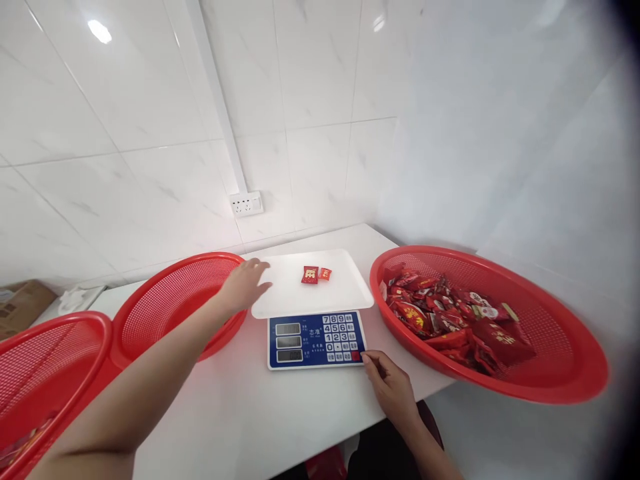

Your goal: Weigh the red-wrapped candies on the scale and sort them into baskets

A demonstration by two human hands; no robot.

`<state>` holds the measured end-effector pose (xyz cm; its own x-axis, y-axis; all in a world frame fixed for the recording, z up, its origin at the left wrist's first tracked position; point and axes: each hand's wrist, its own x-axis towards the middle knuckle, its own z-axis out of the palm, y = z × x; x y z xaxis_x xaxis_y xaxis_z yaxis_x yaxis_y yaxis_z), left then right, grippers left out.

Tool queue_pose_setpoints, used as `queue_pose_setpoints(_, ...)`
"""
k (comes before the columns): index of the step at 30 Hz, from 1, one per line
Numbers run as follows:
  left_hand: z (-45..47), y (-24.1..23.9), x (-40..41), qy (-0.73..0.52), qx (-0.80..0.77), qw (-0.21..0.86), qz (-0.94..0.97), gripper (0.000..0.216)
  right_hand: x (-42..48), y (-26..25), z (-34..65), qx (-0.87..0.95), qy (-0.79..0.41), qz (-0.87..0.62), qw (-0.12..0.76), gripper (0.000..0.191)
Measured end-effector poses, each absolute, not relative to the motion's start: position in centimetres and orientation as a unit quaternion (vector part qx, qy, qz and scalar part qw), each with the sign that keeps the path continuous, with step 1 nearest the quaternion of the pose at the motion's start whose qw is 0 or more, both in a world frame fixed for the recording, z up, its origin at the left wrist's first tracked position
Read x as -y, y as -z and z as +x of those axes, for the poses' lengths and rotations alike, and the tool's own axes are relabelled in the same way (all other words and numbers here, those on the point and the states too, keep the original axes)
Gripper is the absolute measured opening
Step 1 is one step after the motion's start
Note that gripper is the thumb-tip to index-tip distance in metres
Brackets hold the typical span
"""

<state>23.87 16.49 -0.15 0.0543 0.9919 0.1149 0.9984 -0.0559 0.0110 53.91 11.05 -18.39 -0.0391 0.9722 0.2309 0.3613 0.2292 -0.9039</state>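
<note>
A digital scale (300,364) stands on the white table, with a blue keypad panel (316,339) facing me and a white weighing tray (285,300) behind it. Two small red packets lie side by side on that tray, a darker square packet (309,275) and a smaller bright one (325,274). My left hand (244,285) is at the tray's left edge, fingers apart and holding nothing. My right hand (393,385) is by the panel's lower right corner, its fingers curled together and the tips at the corner next to the red key. Nothing shows in it.
On the right, a red basket (565,363) holds many red packets (440,307). Two more red baskets are at the left, a farther one (175,277) and a nearer one (70,327). A cardboard box (27,307) sits far left. The wall carries a power socket (247,204).
</note>
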Motion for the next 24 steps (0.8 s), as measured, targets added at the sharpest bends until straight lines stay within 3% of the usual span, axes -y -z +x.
queue_pose_setpoints(8,31.8,4.3,-22.0,0.036,0.600,-0.073,-0.796,0.051,-10.7,17.7,53.6,0.632,-0.319,-0.528,0.469,0.036)
queue_pose_setpoints(13,31.6,5.0,-23.1,0.066,0.614,-0.047,-0.785,0.031,-10.7,17.7,53.5,0.639,-0.317,-0.523,0.467,0.037)
queue_pose_setpoints(19,26.3,2.3,-20.0,0.080,0.657,0.010,-0.750,0.033,-10.8,17.7,53.7,0.640,-0.321,-0.522,0.464,0.038)
queue_pose_setpoints(24,21.3,-0.4,-16.5,-0.038,0.733,0.085,-0.674,0.031,-10.8,17.8,53.8,0.644,-0.326,-0.518,0.460,0.036)
